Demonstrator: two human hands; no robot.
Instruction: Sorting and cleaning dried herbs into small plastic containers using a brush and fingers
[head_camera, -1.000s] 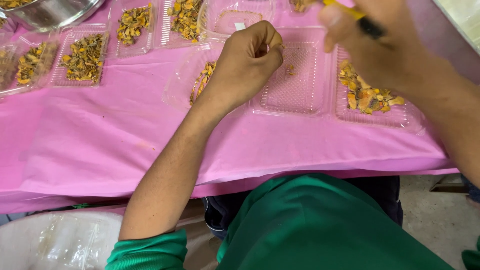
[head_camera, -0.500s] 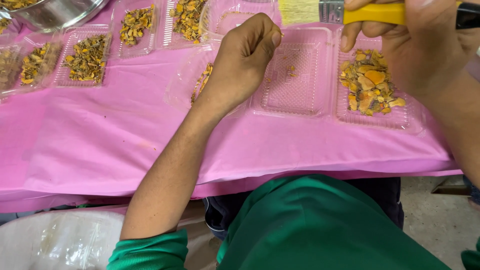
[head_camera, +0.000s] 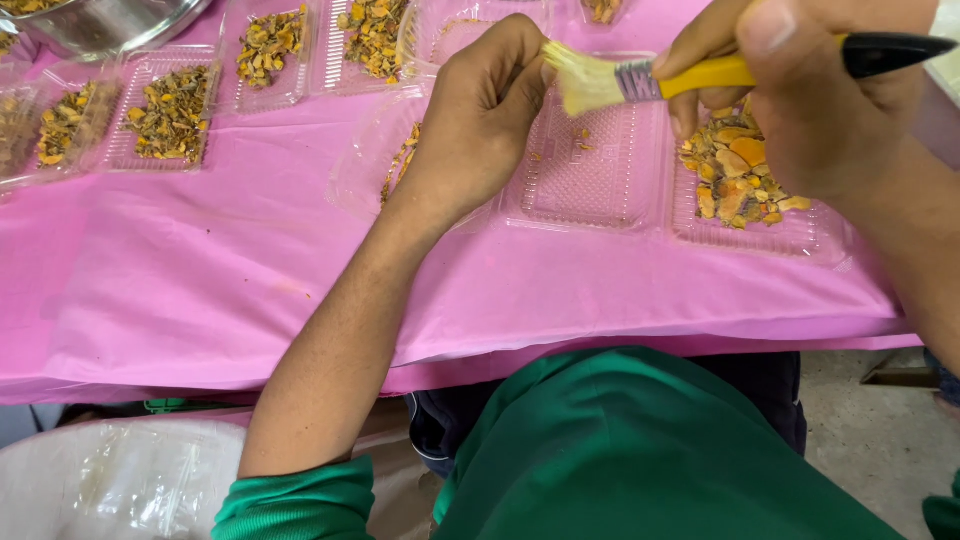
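Note:
My right hand (head_camera: 810, 95) grips a paintbrush (head_camera: 700, 75) with a yellow and black handle, its pale bristles pointing left and touching my left fingertips. My left hand (head_camera: 480, 120) is closed, fingers pinched together as if on a small piece that I cannot make out. It hovers over a clear plastic tray (head_camera: 590, 170) that holds only a few orange crumbs. To the right lies another clear tray (head_camera: 800, 235) with orange and yellow dried pieces (head_camera: 735, 175).
A pink cloth (head_camera: 200, 270) covers the table. Several clear trays (head_camera: 165, 115) of dried yellow-brown pieces line the far side, by a metal bowl (head_camera: 110, 20). A plastic-lined white bin (head_camera: 110, 480) sits below the table edge at left.
My right hand has brought the brush down and left, from out of sight to bristles touching my left fingertips. My left hand stayed in place.

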